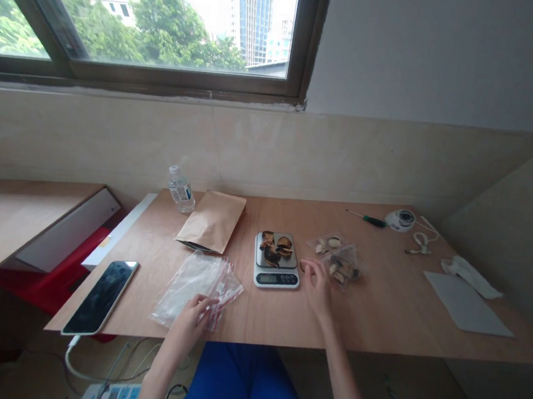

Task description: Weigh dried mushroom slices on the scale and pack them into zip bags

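Left hand [193,319] at the near table edge, fingers curled onto a stack of clear zip bags [197,286], pinching their red-striped end; right hand [317,285] flat on the wooden table [378,313], fingers loosely spread, gripping nothing, just beside the scale [277,261] and touching the nearer filled bag [344,266]; scale holds dark dried slices; second filled bag [327,243] behind; brown paper pouch [211,221] and water bottle [180,189] further back left; phone [101,296] at left edge; screwdriver [367,219] and tape [400,219] far right.
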{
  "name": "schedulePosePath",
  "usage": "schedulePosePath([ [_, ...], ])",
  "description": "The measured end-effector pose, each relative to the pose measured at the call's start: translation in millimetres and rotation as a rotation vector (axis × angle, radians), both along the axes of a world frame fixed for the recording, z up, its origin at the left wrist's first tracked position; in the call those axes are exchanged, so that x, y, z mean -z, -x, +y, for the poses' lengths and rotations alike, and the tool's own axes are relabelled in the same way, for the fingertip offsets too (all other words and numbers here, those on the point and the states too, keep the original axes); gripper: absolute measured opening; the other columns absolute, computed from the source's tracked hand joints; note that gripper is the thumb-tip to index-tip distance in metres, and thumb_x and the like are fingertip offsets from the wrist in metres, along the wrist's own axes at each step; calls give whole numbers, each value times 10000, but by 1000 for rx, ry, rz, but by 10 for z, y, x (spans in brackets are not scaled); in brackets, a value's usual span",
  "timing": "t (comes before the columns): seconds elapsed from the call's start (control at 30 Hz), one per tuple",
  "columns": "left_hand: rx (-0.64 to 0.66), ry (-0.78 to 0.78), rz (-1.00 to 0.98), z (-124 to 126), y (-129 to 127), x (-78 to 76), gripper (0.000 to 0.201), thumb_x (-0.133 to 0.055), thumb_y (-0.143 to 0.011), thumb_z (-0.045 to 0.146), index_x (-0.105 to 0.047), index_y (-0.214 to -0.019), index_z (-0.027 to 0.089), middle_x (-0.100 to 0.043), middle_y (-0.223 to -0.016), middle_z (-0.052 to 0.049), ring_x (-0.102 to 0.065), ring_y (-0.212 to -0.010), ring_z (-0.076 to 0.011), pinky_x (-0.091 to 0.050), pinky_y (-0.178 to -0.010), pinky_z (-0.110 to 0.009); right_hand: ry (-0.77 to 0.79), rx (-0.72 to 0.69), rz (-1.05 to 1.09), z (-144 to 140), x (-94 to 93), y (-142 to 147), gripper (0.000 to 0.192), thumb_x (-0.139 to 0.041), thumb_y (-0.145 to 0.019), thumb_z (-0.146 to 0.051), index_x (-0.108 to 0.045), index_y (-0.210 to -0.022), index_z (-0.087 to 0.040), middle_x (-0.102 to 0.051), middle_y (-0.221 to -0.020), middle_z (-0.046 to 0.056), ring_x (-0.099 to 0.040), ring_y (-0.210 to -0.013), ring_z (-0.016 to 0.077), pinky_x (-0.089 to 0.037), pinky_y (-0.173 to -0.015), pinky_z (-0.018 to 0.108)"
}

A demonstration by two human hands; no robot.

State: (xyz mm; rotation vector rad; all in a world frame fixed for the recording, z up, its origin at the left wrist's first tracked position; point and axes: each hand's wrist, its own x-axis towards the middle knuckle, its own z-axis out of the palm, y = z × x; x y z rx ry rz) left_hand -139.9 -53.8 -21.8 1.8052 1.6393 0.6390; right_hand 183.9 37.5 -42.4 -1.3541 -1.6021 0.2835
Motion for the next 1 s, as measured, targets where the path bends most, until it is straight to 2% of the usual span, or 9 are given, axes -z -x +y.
schedulePosePath([
  [0.1,4,34,-15,24,-16,-11,345,-397,-808,257,-652,-1036,211,-569,-961,-74,-600,-814,-177,-483,-782,-333,25,33,-13,-259,121,-16,241,-375,-888,-242,-607,-937,-203,-599,-948,88,-537,-947,230,-429,-852,397],
  [0.2,4,41,-24,37,-23,3,352,-409,-801,253,-662,-1041,209,-564,-954,-76,-601,-806,-176,-485,-769,-323,58,29,-45,-360,191,-15,250,-369,-866,-190,-617,-894,-205,-588,-923,84,-533,-927,233,-430,-832,391],
  [0.43,0,28,-17,45,-2,126,366,-398,-811,275,-662,-1054,198,-553,-965,-93,-594,-857,-201,-479,-799,-353,18,103,-14,-318,246,-40,249,-374,-849,-150,-619,-879,-178,-585,-902,86,-540,-891,222,-430,-807,372],
  [0.7,-13,4,-9,41,-38,77,348,-406,-818,301,-661,-1038,215,-565,-959,-86,-596,-862,-210,-475,-806,-361,20,100,-48,-330,223,-33,250,-376,-838,-135,-623,-840,-173,-585,-872,82,-540,-870,218,-427,-794,364],
  [1.0,-10,-23,-22,46,-53,99,333,-397,-835,319,-648,-1029,217,-558,-947,-78,-592,-864,-207,-464,-809,-359,19,123,-62,-318,227,-33,253,-374,-840,-148,-626,-841,-170,-589,-877,88,-539,-871,222,-432,-794,367],
])
